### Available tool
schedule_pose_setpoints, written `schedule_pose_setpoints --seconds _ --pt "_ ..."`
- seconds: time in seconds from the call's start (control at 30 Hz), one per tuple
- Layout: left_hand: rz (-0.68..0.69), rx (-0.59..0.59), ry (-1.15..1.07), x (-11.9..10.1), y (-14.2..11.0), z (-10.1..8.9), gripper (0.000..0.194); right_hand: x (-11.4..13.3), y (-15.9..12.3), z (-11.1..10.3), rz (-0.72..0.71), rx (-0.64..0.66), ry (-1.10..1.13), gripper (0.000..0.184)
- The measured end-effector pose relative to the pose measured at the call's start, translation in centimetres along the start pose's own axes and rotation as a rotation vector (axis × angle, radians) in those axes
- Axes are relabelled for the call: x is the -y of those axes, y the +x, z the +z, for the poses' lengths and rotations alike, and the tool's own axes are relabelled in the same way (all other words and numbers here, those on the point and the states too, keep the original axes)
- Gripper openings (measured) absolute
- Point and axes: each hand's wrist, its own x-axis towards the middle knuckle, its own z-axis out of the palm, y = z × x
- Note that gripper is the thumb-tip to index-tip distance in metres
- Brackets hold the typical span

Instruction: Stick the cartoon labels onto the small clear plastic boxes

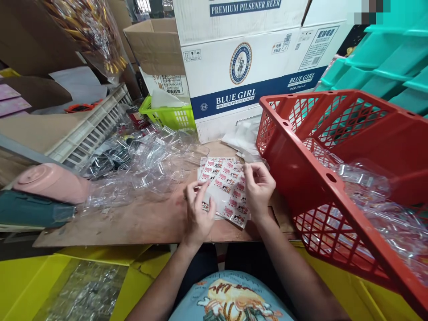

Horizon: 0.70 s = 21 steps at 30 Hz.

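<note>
Sheets of small pink and cow-print stickers point(230, 182) lie stacked on the wooden tabletop in front of me, with a bare backing patch on the top sheet. My left hand point(199, 211) rests over the sheet's left side, thumb and forefinger apart, with nothing visible between them. At the upper right edge of the sheet, my right hand point(260, 187) has thumb and forefinger pinched together. Whatever lies in that pinch is too small or hidden to make out.
Clear plastic shells point(154, 156) are heaped left of the sheets. A red crate point(284, 165) holding more shells stands close on the right. White beer cartons point(217, 67) and a lime-green basket point(170, 115) are behind. A pink and teal device point(50, 183) lies far left.
</note>
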Motion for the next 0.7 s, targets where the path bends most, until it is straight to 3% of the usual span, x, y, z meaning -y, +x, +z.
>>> schedule_pose_setpoints --seconds 0.07,0.13,0.2,0.3,0.4,0.47,0.5,0.63,0.7 --pt "0.007 0.133 -0.119 -0.9 0.1 0.4 0.052 1.1 -1.0 0.1 -0.216 0.122 -0.089 0.012" --pt "-0.133 0.219 -0.392 -1.3 0.3 0.7 0.050 2.0 -2.2 -0.1 -0.388 0.325 -0.144 0.011" --pt "-0.344 0.224 -0.675 -1.3 0.4 0.6 0.046 2.4 -3.1 -0.7 -0.385 0.454 -0.120 0.023" --pt "-0.527 0.202 -0.944 -1.3 0.5 0.1 0.043 2.3 -3.5 -1.5 -0.077 0.359 -0.009 0.032" --pt "-0.495 0.219 -1.020 -1.6 0.1 0.1 0.047 1.8 -3.4 -1.7 0.351 0.343 0.171 0.029" --pt "-0.420 0.236 -0.934 -1.7 -0.4 0.2 0.048 1.8 -3.5 -1.6 0.487 0.392 0.262 0.028" --pt "-0.359 0.237 -0.833 -1.7 -0.7 0.1 0.047 1.9 -3.5 -1.7 0.483 0.377 0.277 0.027" --pt "-0.027 0.080 -0.177 -1.0 -1.7 -2.5 0.053 2.8 -3.0 -2.3 0.261 0.202 0.175 0.018" --pt "0.117 -0.062 0.093 -0.6 -1.5 -5.1 0.055 3.1 -2.4 -2.0 0.187 0.229 0.123 0.016"
